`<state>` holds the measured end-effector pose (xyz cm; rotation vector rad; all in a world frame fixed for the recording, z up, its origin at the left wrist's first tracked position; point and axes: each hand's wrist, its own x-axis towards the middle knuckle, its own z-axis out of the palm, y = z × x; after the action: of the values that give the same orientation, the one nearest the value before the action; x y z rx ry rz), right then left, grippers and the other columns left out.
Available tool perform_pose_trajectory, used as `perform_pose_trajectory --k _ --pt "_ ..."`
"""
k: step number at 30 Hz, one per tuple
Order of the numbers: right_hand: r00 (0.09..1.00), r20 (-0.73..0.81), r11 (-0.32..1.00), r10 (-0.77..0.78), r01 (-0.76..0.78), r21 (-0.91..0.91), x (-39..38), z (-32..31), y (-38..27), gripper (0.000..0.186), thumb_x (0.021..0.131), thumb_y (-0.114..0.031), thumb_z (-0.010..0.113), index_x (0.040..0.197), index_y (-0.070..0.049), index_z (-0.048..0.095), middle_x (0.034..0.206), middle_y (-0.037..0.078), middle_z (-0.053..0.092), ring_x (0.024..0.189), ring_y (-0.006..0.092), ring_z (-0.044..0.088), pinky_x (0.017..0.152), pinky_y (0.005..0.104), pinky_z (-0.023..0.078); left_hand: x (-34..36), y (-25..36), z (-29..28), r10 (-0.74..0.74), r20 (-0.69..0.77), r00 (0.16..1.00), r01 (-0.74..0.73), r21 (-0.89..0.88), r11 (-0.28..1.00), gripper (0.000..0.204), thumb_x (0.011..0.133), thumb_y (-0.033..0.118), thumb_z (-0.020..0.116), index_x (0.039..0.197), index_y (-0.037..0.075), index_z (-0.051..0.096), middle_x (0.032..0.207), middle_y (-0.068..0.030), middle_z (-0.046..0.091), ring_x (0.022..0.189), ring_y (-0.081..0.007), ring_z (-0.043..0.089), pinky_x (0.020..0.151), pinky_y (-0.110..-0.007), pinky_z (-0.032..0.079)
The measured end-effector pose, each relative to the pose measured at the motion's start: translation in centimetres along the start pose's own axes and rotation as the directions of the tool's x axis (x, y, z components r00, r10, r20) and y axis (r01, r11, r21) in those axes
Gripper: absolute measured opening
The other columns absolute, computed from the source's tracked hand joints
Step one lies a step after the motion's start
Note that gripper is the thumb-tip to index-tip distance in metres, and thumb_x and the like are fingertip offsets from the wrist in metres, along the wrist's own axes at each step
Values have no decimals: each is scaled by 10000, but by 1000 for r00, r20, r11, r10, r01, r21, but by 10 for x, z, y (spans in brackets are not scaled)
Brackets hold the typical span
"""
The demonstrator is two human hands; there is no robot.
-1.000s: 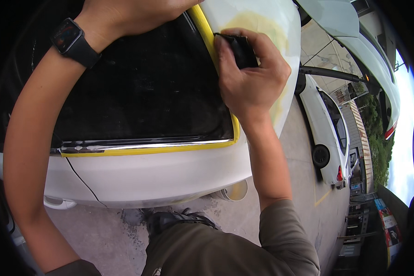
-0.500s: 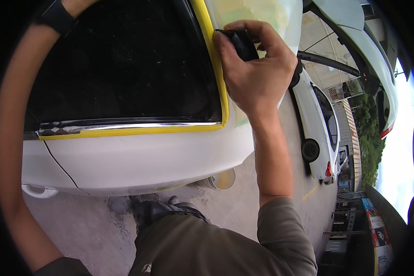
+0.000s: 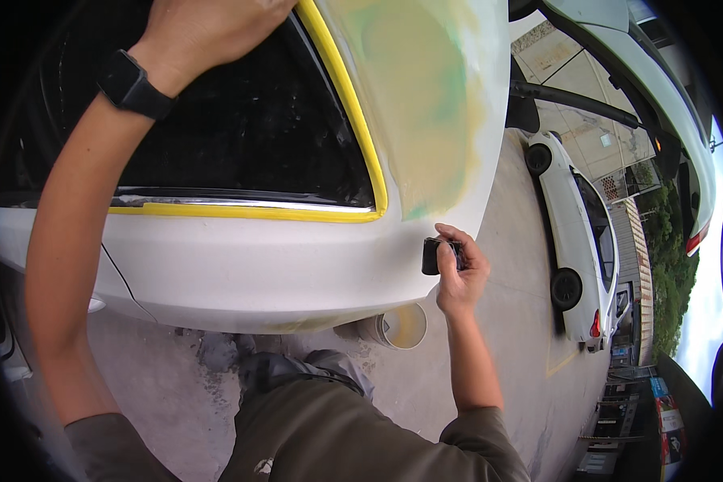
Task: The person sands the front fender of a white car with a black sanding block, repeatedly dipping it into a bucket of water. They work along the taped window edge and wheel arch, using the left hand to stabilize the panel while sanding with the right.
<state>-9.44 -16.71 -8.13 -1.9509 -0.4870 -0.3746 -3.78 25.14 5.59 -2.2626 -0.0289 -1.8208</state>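
A: Hands vs the window (image 3: 241, 104)?
B: Left hand (image 3: 213, 28) over its upper part, arm bowed up its left side, black watch (image 3: 132, 87) on wrist; fingertips cropped, can't tell their state. Right hand (image 3: 467, 281) beyond its lower right corner, forearm rising from below, thumb and fingers clamped on a black block (image 3: 430, 257).
A: Block's axis?
B: Flat face toward window side, exposed edge running up-down; long axis hidden by fingers. Panel contact unclear.
A: Surface, surroundings?
B: Yellow tape (image 3: 249, 212) edging window; tan-green patch (image 3: 426, 104) right of it on white bodywork (image 3: 217, 257); bucket (image 3: 369, 328) below on concrete; white car (image 3: 556, 217) well right.
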Motion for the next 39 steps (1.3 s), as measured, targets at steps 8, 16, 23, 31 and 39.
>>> perform_pose_trajectory --k 8,16,23,31,39 --pt "893 310 715 327 -448 537 5 -53 23 557 1064 -268 415 1437 130 528 1047 147 633 878 243 699 704 432 655 -105 194 -46 -196 327 925 297 -296 908 1059 997 616 563 1633 -116 138 1713 -319 153 1603 -464 144 1304 -532 146" --pt "674 694 555 251 -688 467 29 -105 62 558 1115 -307 506 1525 68 452 973 83 634 774 184 694 546 299 599 -174 320 -88 -255 559 789 445 -234 865 1004 1026 596 511 1626 -126 155 1694 -350 167 1599 -472 147 1310 -524 125" --pt "693 706 666 147 -597 448 33 -120 77 428 934 32 745 1334 -7 599 1029 136 736 798 167 746 571 312 648 -126 264 -79 -304 464 832 398 -119 909 982 1034 606 497 1621 -120 192 1710 -286 211 1610 -403 167 1308 -516 129" --pt "684 722 706 100 -560 433 65 -125 21 277 1008 -49 534 1263 41 473 1431 349 497 1314 519 572 734 540 707 -132 274 -58 -382 398 834 478 -175 861 1035 1016 635 508 1613 -142 178 1709 -327 147 1611 -435 131 1309 -525 94" --pt "486 873 999 32 2 -38 97 -92 -56 486 1140 -278 481 1550 -18 460 1198 64 525 1005 144 503 922 251 438 -181 316 -119 -146 670 728 522 -404 751 873 1056 516 502 1642 -66 222 1733 -227 201 1623 -356 164 1305 -476 111"
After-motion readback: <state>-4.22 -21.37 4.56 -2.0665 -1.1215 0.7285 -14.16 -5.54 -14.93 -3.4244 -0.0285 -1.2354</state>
